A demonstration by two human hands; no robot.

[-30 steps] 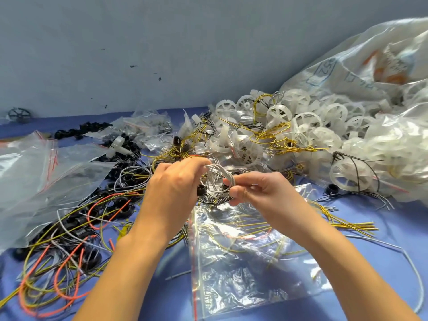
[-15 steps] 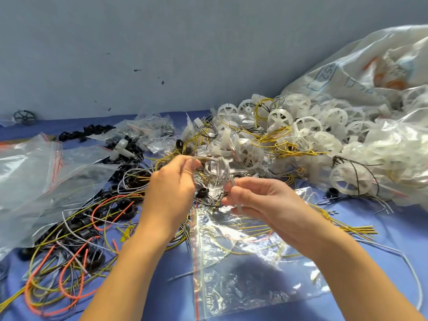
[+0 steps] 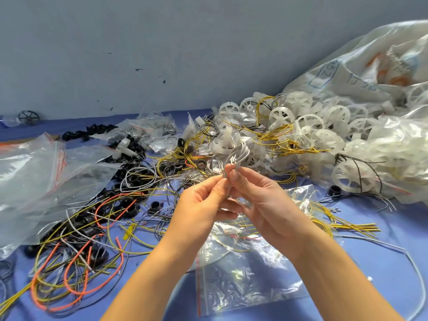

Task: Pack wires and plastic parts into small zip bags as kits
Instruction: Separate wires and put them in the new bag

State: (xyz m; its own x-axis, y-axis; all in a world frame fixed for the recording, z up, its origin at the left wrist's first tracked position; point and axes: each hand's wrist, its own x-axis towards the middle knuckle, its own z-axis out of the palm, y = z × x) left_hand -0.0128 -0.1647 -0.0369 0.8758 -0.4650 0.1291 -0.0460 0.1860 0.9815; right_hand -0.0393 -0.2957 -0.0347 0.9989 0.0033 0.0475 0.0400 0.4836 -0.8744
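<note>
Left hand [image 3: 203, 205]: we see it raised over the bench [image 3: 375, 258], with thumb and forefinger pinching the lower strands of the white wire [image 3: 239, 155].
Right hand [image 3: 261, 202]: its fingertips meet the left hand's, and its thumb and forefinger grip the same wire just under the loops.
White wire: wound into small loops that stand up above both sets of fingertips, held clear of the bench.
Zip bag [image 3: 243, 286]: clear with a red seal strip, lying flat beneath both hands and wrists. We cannot tell whether the yellow strands showing through it are inside or under it.
Plastic wheels [image 3: 308, 126]: a white heap beyond the right hand.
Yellow wires [image 3: 354, 228]: loose on the bench to the right of the right hand.
Orange wires [image 3: 76, 290]: tangled with black rings [image 3: 129, 202] to the left of the left forearm.
Empty bags [image 3: 34, 181]: piled far to the left of the left hand.
</note>
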